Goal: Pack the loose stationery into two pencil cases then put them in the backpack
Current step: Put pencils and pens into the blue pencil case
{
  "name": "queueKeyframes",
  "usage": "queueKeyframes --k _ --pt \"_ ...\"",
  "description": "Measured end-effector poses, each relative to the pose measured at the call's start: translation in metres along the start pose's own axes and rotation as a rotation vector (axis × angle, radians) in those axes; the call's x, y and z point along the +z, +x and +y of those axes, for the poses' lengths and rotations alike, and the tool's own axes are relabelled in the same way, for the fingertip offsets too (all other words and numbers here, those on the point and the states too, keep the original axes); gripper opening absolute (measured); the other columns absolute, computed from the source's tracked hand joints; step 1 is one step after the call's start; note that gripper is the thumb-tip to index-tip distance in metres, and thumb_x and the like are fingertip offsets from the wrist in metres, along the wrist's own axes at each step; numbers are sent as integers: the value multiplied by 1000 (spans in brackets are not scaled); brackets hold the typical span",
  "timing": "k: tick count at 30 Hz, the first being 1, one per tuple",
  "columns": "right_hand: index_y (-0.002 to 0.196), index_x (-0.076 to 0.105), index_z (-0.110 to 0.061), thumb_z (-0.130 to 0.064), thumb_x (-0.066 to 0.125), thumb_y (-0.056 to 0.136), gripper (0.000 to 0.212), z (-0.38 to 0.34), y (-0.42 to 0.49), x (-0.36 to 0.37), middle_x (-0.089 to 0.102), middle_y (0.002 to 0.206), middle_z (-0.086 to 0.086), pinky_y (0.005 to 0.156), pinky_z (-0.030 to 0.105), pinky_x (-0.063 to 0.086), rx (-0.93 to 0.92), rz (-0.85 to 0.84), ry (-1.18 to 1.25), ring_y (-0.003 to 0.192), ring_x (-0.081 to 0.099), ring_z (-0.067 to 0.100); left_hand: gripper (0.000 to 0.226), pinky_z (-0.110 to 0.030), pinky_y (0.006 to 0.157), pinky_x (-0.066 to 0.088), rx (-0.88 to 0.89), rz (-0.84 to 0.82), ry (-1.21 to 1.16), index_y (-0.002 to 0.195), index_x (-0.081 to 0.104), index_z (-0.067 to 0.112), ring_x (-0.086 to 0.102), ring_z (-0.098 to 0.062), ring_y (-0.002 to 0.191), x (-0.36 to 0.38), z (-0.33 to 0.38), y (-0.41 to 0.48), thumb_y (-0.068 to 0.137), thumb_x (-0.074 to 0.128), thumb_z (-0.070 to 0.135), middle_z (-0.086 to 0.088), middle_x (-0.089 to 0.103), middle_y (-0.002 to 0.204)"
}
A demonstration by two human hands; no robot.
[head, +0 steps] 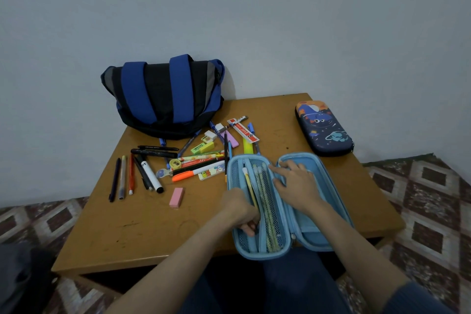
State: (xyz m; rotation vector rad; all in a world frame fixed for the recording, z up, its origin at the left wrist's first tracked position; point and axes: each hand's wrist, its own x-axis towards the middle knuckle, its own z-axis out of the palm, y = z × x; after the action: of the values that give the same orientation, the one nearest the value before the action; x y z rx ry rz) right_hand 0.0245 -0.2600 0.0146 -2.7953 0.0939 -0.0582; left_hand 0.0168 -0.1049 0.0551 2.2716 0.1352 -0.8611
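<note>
Left hand (239, 208) seemingly pinches a yellow pencil (249, 185) in the open blue case (262, 255); right hand (297, 186) lies spread across its hinge.

Backpack (163, 97) behind loose stationery (193, 158); open case (288, 206) right.

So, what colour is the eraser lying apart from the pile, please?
The eraser is pink; head view.

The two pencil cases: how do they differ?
The light blue case lies open at the near edge; the dark space-print case sits closed, far right. The blue one shows pencils in its mesh pocket; the dark one hides its contents. The left hand grips a yellow pencil in the blue one, the right hand rests there; the dark one is untouched. Both are oblong, round-ended.
</note>
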Motion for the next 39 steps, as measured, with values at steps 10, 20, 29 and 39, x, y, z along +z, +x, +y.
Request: queueKeyframes --k 10,20,29,39 --pt "112 68 -13 -40 27 101 50 0 4 2 50 135 0 98 38 36 24 48 29 118 44 23 19 -21 52 56 201 197 -263 76 65 8 60 -11 43 4 -9 -1 89 62 22 -7 69 74" --pt "115 67 -12 -35 29 102 46 3 5 4 50 135 0 99 39 37 19 71 66 117 45 24 17 -37 75 58 290 341 -95 68 63 17 67 -19 80 11 -9 -3 84 67 20 -3 68 83" --pt "139 43 -31 -24 34 98 43 4 2 2 40 143 -2 103 37 32 -16 10 30 124 38 21 21 -29 69 55 346 333 -165 68 55 22 60 -13 69 13 -19 -3 88 60 15 7 59 76" --pt "136 48 -29 -37 45 95 41 1 1 2 45 140 -2 103 38 34 -3 38 28 125 40 21 13 -22 60 53 326 234 -416 81 60 14 60 -12 66 -14 -15 -1 92 56 18 -4 63 79"
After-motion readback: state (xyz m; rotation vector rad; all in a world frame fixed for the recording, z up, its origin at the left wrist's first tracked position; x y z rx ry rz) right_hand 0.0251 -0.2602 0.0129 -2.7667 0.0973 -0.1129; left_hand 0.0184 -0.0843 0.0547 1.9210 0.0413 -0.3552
